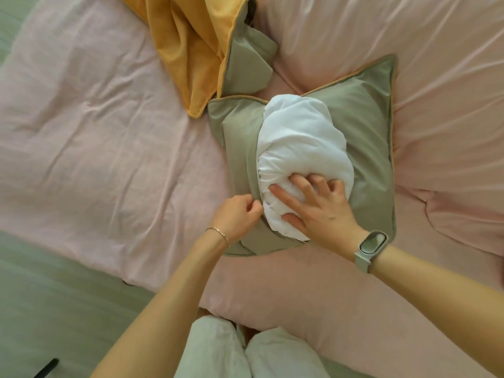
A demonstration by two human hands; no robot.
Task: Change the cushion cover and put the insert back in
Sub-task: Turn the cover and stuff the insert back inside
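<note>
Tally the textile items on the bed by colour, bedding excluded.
Sage green: 1, the cushion cover held by the left hand
White: 1, the insert under the right hand
Yellow and green: 1, the spare cover
Total: 3

A pink bed carries a green cushion cover mid-bed and a yellow cover by its far edge.

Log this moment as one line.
stage: stuffing | left hand: pinches green cover opening edge | right hand: presses white insert | insert: partly in
</note>
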